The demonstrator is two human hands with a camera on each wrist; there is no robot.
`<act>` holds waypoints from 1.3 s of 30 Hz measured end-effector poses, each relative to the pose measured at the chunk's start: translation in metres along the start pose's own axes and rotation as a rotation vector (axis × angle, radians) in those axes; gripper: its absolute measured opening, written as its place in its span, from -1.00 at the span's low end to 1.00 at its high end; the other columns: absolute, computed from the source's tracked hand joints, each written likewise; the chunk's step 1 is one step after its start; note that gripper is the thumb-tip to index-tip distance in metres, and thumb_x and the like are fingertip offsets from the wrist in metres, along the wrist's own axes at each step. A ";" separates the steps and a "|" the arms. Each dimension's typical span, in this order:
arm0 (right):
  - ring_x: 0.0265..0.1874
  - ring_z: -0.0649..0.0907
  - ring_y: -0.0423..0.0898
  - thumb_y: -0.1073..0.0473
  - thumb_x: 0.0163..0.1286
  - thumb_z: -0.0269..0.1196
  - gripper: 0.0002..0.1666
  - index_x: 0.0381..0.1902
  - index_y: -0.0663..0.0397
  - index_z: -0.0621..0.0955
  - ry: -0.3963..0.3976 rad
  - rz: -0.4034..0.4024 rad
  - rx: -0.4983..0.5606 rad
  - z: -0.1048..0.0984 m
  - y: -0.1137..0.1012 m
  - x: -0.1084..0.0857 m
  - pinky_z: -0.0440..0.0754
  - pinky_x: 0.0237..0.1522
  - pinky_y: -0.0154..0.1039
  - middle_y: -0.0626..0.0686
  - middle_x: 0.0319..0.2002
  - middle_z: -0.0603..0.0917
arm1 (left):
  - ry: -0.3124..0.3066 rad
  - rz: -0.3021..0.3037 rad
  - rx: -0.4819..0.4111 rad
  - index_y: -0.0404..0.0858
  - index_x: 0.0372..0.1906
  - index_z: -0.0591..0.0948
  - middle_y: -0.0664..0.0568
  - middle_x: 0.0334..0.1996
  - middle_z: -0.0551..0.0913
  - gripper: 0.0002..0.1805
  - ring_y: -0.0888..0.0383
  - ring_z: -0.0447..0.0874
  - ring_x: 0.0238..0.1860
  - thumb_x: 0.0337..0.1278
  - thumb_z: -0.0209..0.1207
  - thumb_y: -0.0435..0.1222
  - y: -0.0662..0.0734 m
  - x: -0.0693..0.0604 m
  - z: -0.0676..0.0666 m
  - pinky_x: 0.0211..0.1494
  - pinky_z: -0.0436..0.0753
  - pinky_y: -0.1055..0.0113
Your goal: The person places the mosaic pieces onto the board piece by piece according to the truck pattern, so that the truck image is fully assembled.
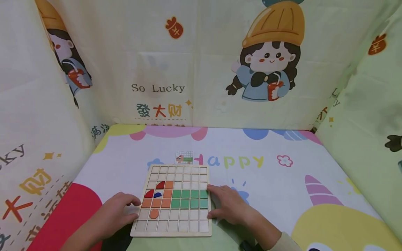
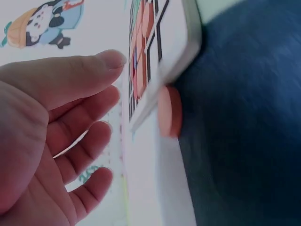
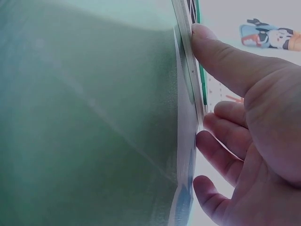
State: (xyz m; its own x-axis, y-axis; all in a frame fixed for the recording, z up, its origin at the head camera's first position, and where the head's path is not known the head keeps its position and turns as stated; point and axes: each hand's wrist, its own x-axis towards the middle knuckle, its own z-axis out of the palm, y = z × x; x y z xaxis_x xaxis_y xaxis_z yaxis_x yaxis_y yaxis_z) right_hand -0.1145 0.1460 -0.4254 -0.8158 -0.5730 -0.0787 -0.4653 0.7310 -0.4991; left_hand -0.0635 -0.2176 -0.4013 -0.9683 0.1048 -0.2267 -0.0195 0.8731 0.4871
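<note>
A square wooden grid board (image 1: 189, 226) lies in front of me, tilted slightly in the head view. Red quarter-circles (image 1: 161, 185), orange squares (image 1: 146, 203), green squares (image 1: 185, 203), a blue half-circle (image 1: 157, 195) and an orange disc (image 1: 154, 214) sit in its cells. At the left edge is my left hand (image 1: 114, 212), fingers loosely bent; whether it touches the board I cannot tell. My right hand (image 1: 230, 205) touches the right edge with thumb and fingertips. An orange rounded piece (image 2: 170, 112) lies beside the board in the left wrist view.
A small card (image 1: 184, 157) with a matching grid picture lies just beyond the board. The table is covered with a printed cloth (image 1: 267, 184), and printed fabric walls (image 1: 213, 69) enclose it at the back and sides.
</note>
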 end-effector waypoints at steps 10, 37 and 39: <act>0.21 0.50 0.13 -0.14 0.09 0.52 -0.02 0.39 0.11 0.42 0.002 -0.004 0.006 -0.001 0.001 0.000 0.40 0.19 0.20 0.07 0.29 0.54 | -0.033 -0.023 0.015 -0.11 -0.23 0.69 0.14 -0.30 0.57 -0.58 0.13 0.48 -0.18 -0.32 0.61 -0.20 -0.016 -0.003 0.003 -0.19 0.68 0.22; 0.22 0.49 0.12 -0.15 0.11 0.51 -0.04 0.40 0.04 0.42 -0.015 0.017 0.020 -0.002 -0.001 -0.001 0.39 0.19 0.21 0.06 0.30 0.54 | -0.093 -0.080 -0.015 -0.08 -0.33 0.64 0.11 -0.40 0.54 -0.53 0.10 0.46 -0.27 -0.50 0.65 -0.30 -0.018 0.006 -0.001 -0.31 0.67 0.28; 0.22 0.49 0.13 -0.15 0.11 0.52 -0.03 0.40 0.04 0.42 -0.013 0.018 0.018 -0.001 -0.001 0.000 0.39 0.19 0.21 0.06 0.29 0.54 | -0.100 -0.079 -0.013 -0.08 -0.33 0.64 0.11 -0.40 0.54 -0.53 0.10 0.46 -0.27 -0.50 0.65 -0.29 -0.018 0.007 -0.002 -0.30 0.67 0.28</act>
State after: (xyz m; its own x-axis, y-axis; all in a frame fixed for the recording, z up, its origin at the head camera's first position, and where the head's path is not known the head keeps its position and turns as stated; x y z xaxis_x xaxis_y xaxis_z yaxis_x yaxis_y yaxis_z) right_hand -0.1142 0.1459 -0.4244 -0.8194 -0.5646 -0.0990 -0.4440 0.7344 -0.5133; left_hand -0.0702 -0.2334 -0.4103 -0.9338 0.0833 -0.3479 -0.0992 0.8742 0.4754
